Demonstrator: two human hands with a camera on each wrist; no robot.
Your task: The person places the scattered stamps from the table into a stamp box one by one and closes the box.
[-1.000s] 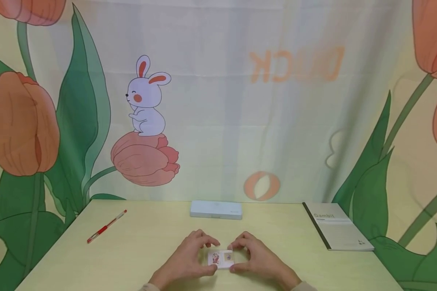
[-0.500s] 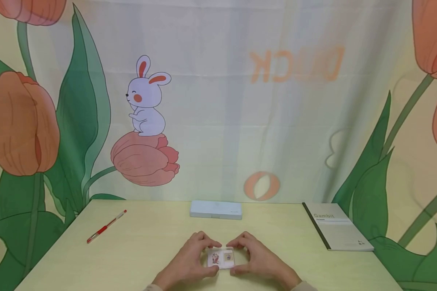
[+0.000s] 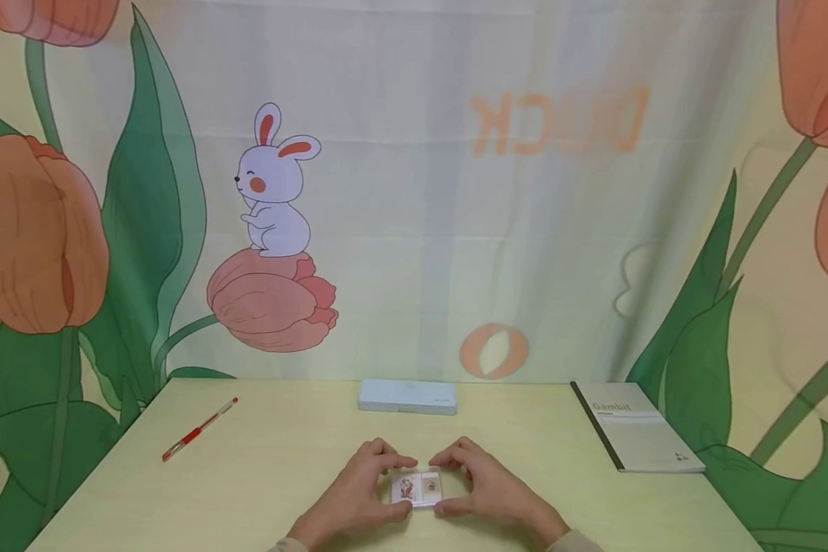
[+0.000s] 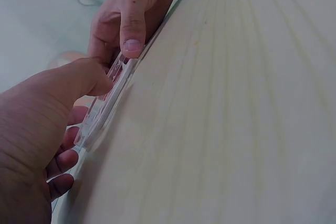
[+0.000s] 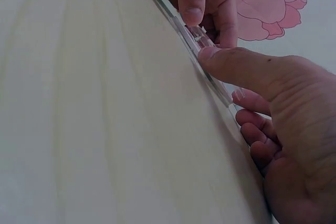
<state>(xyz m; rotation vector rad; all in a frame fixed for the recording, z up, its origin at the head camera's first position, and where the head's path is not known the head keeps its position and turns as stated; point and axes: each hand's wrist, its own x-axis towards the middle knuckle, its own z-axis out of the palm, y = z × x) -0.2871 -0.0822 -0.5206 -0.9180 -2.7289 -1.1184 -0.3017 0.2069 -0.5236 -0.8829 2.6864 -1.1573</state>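
Observation:
A small flat clear plastic case (image 3: 416,489) lies at the front middle of the table, with a red picture on its left half and a small tan square on its right. My left hand (image 3: 360,491) grips its left side, thumb at the near edge and fingertips at the far edge. From the right, my right hand (image 3: 486,488) holds it the same way. In the left wrist view the case (image 4: 100,113) shows edge-on, low over the tabletop. My right thumb (image 5: 239,65) presses along its near edge in the right wrist view.
A pale blue pencil case (image 3: 407,397) stands at the table's back edge. At the left lies a red pen (image 3: 200,429); at the right, a notebook (image 3: 638,429) with a dark spine. A printed curtain (image 3: 414,192) hangs behind the table (image 3: 303,429).
My left thumb and fingers have shifted slightly right along the case's edges, then stayed about there. The case keeps its place between both hands, and the head view has drifted a little.

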